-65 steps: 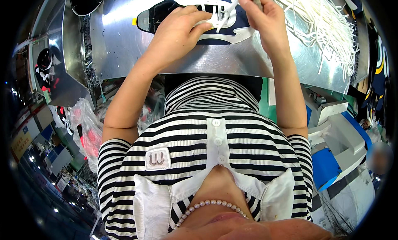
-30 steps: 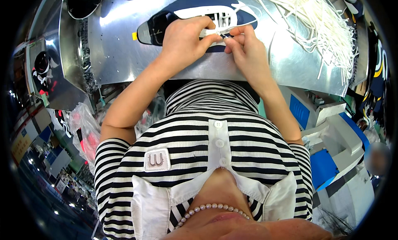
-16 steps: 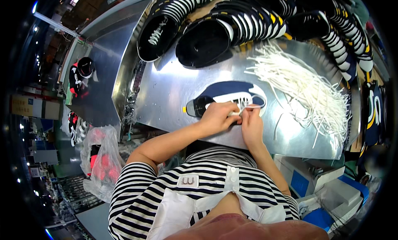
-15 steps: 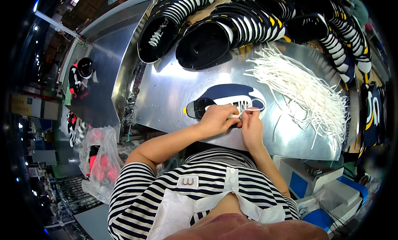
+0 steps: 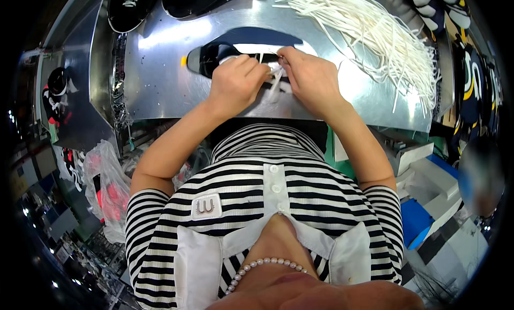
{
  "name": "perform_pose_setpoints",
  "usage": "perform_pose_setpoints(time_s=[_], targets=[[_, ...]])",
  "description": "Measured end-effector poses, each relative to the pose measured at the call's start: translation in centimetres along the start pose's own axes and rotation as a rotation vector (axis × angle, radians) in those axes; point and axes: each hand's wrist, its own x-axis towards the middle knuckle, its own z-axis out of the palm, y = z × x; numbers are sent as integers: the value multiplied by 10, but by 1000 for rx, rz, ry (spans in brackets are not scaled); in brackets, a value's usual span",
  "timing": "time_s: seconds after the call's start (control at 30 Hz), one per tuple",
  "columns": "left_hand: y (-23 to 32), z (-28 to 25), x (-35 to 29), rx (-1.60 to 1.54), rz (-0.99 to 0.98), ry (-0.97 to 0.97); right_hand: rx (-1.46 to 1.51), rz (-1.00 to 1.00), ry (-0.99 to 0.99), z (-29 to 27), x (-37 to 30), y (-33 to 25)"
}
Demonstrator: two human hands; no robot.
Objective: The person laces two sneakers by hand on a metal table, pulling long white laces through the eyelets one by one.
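Note:
A navy and white shoe upper (image 5: 251,36) with a dark lining lies on its side on the metal tabletop (image 5: 160,90), its yellow tab toward the left. Over its lacing area both hands work close together. My left hand (image 5: 238,84) is closed, with a white shoelace (image 5: 275,84) at its fingertips. Thumb and forefinger of my right hand (image 5: 313,79) pinch at the lace beside the eyelets, the other fingers curled. Loose lace hangs between the hands, blurred. The hands hide part of the upper and the exact grip on the lace.
A heap of white shoelaces (image 5: 369,32) covers the table's right side. Dark uppers (image 5: 131,8) stand at the far left edge, and navy uppers (image 5: 471,77) hang at far right. Below left is a clear plastic bag (image 5: 110,189); a blue-and-white box (image 5: 417,219) sits lower right.
The view has tilted down toward my body, so the table sits higher in the picture. My hands have moved slightly apart, and loose lace now hangs between them.

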Motion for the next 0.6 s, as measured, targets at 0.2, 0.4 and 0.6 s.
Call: perform_pose_setpoints(time_s=[0.2,0.4,0.6], targets=[[-6,1,-1,34,66,15,234,73,-161,4,17,10],[-9,0,1,-12,54,-26,454,206,-219,8,29,16],[-7,-8,3,-38,24,-109,918,-21,680,-82,60,33]])
